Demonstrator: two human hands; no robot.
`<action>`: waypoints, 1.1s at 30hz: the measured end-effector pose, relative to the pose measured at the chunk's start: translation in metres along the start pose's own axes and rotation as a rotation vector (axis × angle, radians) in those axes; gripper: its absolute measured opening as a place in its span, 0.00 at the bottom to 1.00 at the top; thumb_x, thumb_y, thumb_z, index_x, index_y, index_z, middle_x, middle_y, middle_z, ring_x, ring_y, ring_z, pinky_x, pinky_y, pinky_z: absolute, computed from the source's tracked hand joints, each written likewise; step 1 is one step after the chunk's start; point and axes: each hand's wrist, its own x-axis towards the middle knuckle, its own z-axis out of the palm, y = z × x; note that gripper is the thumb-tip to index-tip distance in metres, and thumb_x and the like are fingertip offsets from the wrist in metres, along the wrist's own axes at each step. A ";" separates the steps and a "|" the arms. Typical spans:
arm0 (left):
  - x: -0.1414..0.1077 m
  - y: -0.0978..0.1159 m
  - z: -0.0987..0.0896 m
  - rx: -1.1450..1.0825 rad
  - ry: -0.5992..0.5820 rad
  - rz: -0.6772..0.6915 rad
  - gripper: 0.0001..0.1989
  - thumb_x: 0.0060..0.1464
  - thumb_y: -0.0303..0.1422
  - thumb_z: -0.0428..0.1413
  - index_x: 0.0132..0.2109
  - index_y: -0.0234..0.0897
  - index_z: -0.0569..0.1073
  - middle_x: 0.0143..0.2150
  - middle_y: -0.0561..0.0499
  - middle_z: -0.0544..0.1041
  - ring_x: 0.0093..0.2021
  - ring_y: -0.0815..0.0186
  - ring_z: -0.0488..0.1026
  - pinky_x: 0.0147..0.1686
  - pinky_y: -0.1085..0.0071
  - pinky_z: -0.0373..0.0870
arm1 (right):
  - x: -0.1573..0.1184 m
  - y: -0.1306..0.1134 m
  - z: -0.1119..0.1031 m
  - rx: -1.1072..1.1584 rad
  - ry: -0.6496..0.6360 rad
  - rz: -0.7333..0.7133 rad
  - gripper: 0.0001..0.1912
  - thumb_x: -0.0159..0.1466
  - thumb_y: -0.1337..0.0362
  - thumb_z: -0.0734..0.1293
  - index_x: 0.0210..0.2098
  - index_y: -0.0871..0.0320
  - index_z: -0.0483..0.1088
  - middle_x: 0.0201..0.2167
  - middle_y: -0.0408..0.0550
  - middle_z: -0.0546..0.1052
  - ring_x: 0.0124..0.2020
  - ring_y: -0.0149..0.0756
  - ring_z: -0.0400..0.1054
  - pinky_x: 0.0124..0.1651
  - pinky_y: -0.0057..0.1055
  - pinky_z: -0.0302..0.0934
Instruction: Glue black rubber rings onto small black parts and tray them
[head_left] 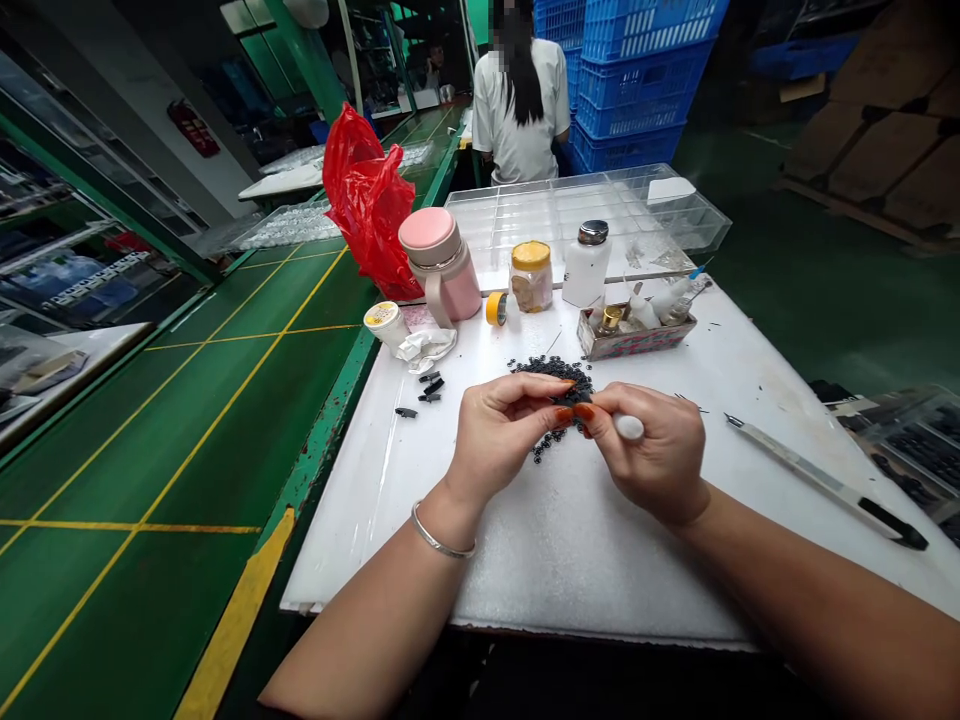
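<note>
My left hand (499, 430) pinches a small black part (576, 396) between thumb and fingers, above the white work surface (555, 570). Close beside it, my right hand (651, 450) is closed around a white-ended tool (628, 428), its fingertips touching the same black part. The tool's tip is hidden by the fingers. Just behind the hands lies a pile of small black rings (551, 368), partly covered by them. Several black pieces (431, 387) rest to the left of my left hand.
A pink mug (457, 285), yellow-lidded jar (531, 280), white bottle (587, 268) and box of small bottles (637, 340) stand behind the pile. A long white-handled tool (810, 470) lies right. A red bag (367, 200) is back left. A person (521, 110) sits beyond the clear trays (555, 205).
</note>
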 end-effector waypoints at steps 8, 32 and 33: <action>-0.001 0.001 -0.002 0.049 -0.010 0.020 0.06 0.44 0.25 0.66 0.33 0.36 0.80 0.37 0.47 0.80 0.37 0.63 0.77 0.37 0.71 0.78 | -0.001 0.000 0.000 0.027 -0.018 0.026 0.09 0.62 0.69 0.66 0.24 0.60 0.70 0.19 0.42 0.70 0.21 0.27 0.61 0.26 0.27 0.54; 0.000 -0.004 0.002 -0.024 0.000 -0.020 0.05 0.44 0.27 0.66 0.33 0.36 0.80 0.38 0.47 0.79 0.35 0.64 0.77 0.33 0.71 0.78 | -0.004 -0.002 0.006 0.043 0.060 0.086 0.09 0.60 0.70 0.66 0.23 0.60 0.70 0.20 0.43 0.71 0.22 0.29 0.63 0.28 0.29 0.56; 0.000 -0.004 0.002 -0.020 0.002 -0.005 0.05 0.45 0.26 0.66 0.33 0.36 0.80 0.38 0.47 0.79 0.35 0.64 0.77 0.33 0.72 0.78 | -0.003 -0.003 0.006 0.031 0.060 0.077 0.09 0.60 0.70 0.66 0.23 0.60 0.70 0.20 0.43 0.71 0.22 0.29 0.63 0.28 0.29 0.56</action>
